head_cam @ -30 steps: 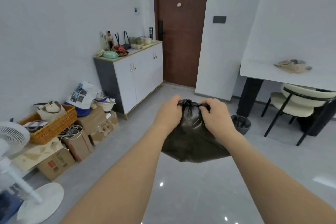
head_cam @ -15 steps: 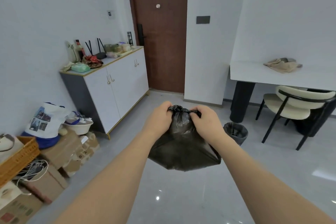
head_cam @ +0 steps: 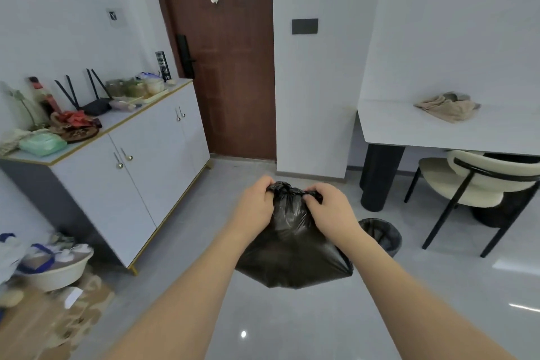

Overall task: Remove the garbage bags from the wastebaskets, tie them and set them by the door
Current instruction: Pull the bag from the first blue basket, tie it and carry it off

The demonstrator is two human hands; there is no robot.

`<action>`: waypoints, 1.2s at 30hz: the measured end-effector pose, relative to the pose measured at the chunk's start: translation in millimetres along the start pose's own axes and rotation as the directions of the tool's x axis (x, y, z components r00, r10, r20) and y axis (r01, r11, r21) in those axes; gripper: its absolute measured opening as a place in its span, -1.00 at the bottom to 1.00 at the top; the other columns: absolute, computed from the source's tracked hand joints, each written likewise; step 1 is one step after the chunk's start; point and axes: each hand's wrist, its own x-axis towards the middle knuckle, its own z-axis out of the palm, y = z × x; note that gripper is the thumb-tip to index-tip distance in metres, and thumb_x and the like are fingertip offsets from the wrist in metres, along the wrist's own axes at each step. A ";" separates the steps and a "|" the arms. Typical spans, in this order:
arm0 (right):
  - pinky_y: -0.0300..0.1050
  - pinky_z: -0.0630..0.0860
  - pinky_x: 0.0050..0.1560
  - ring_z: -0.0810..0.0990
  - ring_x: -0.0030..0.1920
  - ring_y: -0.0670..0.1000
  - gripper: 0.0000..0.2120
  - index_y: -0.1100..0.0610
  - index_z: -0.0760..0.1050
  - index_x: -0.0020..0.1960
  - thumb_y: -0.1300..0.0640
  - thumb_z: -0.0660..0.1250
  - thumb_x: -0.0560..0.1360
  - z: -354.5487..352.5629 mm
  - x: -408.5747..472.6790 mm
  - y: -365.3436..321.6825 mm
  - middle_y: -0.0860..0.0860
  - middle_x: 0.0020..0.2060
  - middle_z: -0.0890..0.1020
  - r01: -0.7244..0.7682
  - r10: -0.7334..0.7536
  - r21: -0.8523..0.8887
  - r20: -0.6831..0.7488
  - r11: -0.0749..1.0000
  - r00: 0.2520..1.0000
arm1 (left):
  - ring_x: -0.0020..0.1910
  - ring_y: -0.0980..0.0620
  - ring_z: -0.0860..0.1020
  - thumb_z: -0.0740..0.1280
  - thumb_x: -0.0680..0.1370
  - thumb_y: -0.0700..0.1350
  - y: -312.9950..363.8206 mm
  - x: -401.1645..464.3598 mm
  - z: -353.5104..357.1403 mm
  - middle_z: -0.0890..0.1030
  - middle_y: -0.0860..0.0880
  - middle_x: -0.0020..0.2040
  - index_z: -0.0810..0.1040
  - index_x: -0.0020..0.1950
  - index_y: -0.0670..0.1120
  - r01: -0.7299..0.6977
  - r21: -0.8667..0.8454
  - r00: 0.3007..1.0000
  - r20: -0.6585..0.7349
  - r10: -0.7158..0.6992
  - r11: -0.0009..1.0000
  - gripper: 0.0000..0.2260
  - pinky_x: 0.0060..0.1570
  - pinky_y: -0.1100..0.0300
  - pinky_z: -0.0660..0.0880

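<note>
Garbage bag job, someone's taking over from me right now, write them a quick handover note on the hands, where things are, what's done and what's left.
Left hand and right hand: both grip the gathered neck of the black garbage bag, held in the air over the floor.
Wastebasket: on the floor just behind the bag, near the table leg, with a dark liner in it.
Door: ahead, shut, past the white cabinet.
Done: this bag is out of its basket, its top bunched.
Left: whether the knot is finished cannot be told; secure it, then set the bag by the door.

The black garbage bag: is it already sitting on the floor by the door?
No, the black garbage bag hangs in the air, gripped at its gathered top by the left hand and right hand.
</note>
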 end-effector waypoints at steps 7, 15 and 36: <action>-0.06 0.48 0.09 0.55 0.02 0.00 -0.87 0.07 0.59 0.00 0.14 0.26 0.56 31.8 181.0 72.4 -0.05 -0.08 0.63 -0.039 0.037 0.032 0.064 0.999 0.997 | -0.16 0.12 0.51 0.13 0.63 -0.20 -44.4 183.9 48.1 0.57 0.03 -0.12 0.48 0.03 -0.02 0.020 0.070 0.998 0.064 -0.024 0.997 -0.84 -0.26 0.29 0.33; -0.03 0.46 0.19 0.52 0.12 0.00 -0.83 0.05 0.60 0.09 0.12 0.28 0.55 44.8 376.8 115.7 -0.02 0.05 0.62 -0.040 0.042 -0.030 0.058 0.999 0.997 | -0.29 0.14 0.44 0.12 0.63 -0.22 -68.5 378.3 85.3 0.51 0.05 -0.22 0.49 0.02 -0.07 0.068 0.004 0.994 0.079 -0.068 0.998 -0.83 -0.32 0.23 0.33; -0.19 0.46 0.10 0.53 0.05 -0.02 -0.82 0.08 0.58 0.11 0.13 0.25 0.57 149.5 877.6 286.3 -0.01 0.05 0.59 -0.278 0.286 -0.071 0.152 0.958 0.946 | -0.16 0.04 0.56 0.12 0.64 -0.18 -241.6 896.4 226.8 0.58 0.02 -0.16 0.48 -0.06 0.07 0.236 0.055 0.889 0.392 -0.238 0.970 -0.79 -0.17 0.12 0.47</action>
